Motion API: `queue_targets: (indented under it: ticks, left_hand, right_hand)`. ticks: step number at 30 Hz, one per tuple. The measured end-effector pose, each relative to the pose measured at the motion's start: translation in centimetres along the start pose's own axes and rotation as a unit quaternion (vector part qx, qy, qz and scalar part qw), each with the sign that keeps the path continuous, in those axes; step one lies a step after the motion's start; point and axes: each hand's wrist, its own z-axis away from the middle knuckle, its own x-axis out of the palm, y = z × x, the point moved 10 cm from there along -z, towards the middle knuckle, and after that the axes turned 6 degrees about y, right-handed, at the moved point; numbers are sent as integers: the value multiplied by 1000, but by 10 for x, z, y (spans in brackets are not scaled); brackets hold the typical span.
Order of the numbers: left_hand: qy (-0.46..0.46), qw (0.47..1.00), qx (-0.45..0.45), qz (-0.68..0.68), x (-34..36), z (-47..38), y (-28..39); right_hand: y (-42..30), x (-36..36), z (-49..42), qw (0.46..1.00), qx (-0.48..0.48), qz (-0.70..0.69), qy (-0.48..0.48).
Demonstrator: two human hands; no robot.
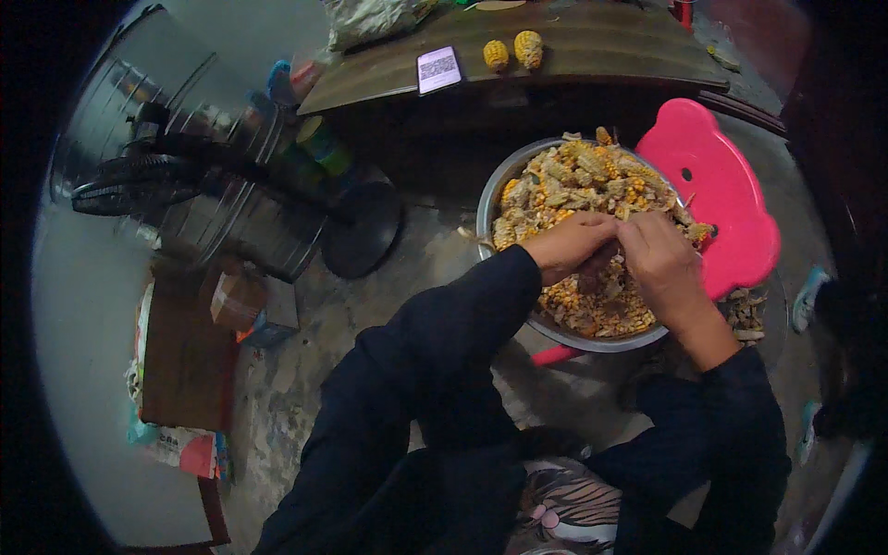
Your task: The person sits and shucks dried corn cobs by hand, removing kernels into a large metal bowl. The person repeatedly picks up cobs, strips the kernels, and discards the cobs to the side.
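Observation:
A round metal basin (491, 182) before me is heaped with corn cobs, many partly stripped, and loose yellow kernels (614, 320). Over its middle, my left hand (572, 239) and my right hand (655, 260) meet at the fingertips, fingers curled inward. A blurred brownish patch shows beneath the left fingers; whatever may be between the hands is hidden. Against the basin's right side is a bright pink plastic stool top (728, 201) with rounded ears and small holes. A pink bar (556, 355) juts out below the basin's front rim.
Beyond the basin, a wooden table (610, 52) carries a phone (438, 69) with a lit screen, two yellow cobs (528, 50) and a plastic bag (371, 24). A standing fan (364, 229) and boxes (239, 302) are leftward. Husk scraps (746, 313) and a shoe (808, 298) lie rightward.

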Motion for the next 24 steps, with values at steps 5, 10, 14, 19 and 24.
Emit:
queue_targets:
  ticks: [5, 10, 14, 19, 24]
  left_hand:
    - [-47, 993, 5, 109, 8, 9, 19]
    - [128, 966, 133, -182, -43, 19, 54]
    - [205, 807, 197, -518, -73, 33, 62]
    - [222, 706, 217, -636, -88, 46, 45]
    - [187, 695, 184, -670, -79, 45, 32]
  right_hand:
    - [8, 10, 5, 998, 20, 49, -37]
    - [69, 5, 31, 960, 236, -144, -49]
    - [108, -2, 73, 897, 341, -243, -139]
    - [137, -23, 148, 847, 367, -187, -337]
    - [193, -39, 229, 870, 384, -77, -300]
